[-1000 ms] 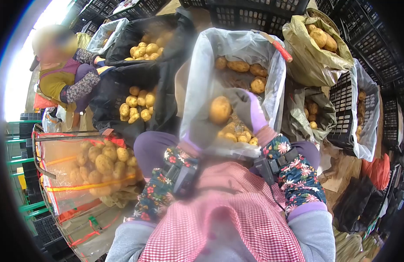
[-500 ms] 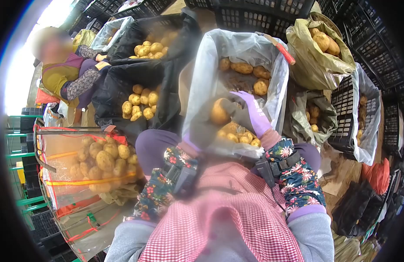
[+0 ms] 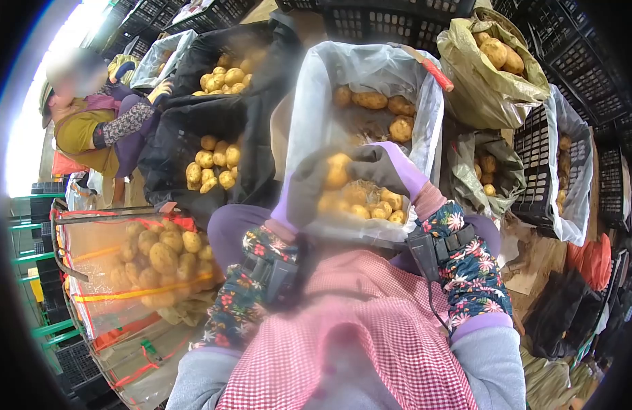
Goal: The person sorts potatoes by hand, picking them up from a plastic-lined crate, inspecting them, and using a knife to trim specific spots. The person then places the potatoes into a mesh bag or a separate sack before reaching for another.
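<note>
Right hand (image 3: 387,171), purple-gloved, curled round a smooth oval potato (image 3: 338,171); left hand (image 3: 303,195) blurred, grip unclear, by crinkly bag (image 3: 316,82).

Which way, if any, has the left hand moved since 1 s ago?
Yes. Against the bag rim, the left hand has risen, away from the body, and now meets the potato that the right hand grips.
</note>
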The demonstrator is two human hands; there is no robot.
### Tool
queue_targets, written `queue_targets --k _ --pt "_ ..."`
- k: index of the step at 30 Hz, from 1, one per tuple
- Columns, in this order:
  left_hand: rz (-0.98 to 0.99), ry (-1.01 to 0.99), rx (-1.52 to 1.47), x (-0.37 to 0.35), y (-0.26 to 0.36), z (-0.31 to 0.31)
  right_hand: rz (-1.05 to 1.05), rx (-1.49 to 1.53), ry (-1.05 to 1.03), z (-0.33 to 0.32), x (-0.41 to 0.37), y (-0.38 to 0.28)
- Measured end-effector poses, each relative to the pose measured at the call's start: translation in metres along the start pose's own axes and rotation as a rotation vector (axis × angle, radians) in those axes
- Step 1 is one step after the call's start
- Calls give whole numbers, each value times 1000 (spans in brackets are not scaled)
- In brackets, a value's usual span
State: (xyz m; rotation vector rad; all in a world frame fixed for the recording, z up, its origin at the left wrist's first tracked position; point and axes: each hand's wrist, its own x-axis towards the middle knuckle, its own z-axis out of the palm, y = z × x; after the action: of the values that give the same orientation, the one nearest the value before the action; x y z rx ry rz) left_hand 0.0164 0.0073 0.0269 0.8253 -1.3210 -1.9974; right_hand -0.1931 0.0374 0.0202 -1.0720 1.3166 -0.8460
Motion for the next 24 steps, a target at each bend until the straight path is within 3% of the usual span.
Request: queue_targets --k 4,7,14,16,18,20,22,24 --pt "16 -5 -63 -2 -1 -1 -1 173 -66 -3 1 1" --pt "19 -13 -89 -2 -3 -3 -38 37 -33 5 1 4" --pt "-12 22 -142 -7 -11 -1 64 41 -7 7 9 12" --pt "78 31 266 -5 -11 -7 54 171 -37 7 9 10" --pt "84 41 368 -4 -12 -7 26 213 -16 12 5 8" --pt "11 56 173 -5 -12 -4 12 248 -32 13 6 11" --pt "55 52 274 -6 -16 -5 10 275 -81 11 15 24" --pt "26 46 117 -5 -21 -4 26 207 -7 15 18 35"
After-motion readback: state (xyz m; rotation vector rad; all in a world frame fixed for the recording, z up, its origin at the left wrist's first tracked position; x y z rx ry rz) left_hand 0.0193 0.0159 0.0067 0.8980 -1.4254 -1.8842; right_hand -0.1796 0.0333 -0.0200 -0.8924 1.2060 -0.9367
